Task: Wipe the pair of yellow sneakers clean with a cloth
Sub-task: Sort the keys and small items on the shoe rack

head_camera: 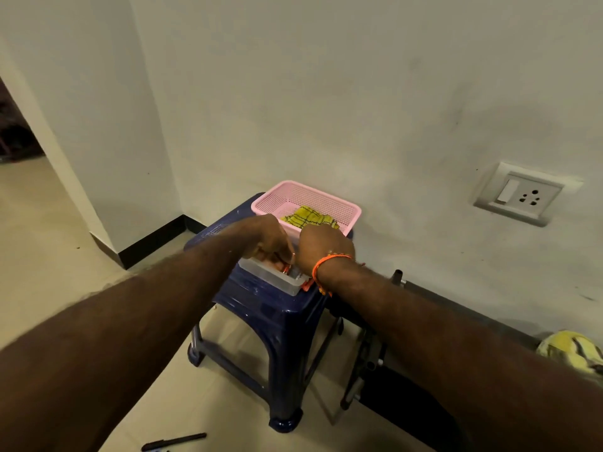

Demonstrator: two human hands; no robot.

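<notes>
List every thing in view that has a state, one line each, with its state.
pink basket: on the stool, holds the cloth
yellow cloth: crumpled, untouched
clear box: lid off, on the stool
left hand: fingers curled inside the box
right hand: over the box, fingers hidden
yellow sneaker: on the floor
blue stool: upright

Yellow checked cloth crumpled in pink basket, 1 yellow sneaker — right edge

Two bare, sleeveless forearms fill the lower frame; an orange thread band circles the right wrist.
</notes>
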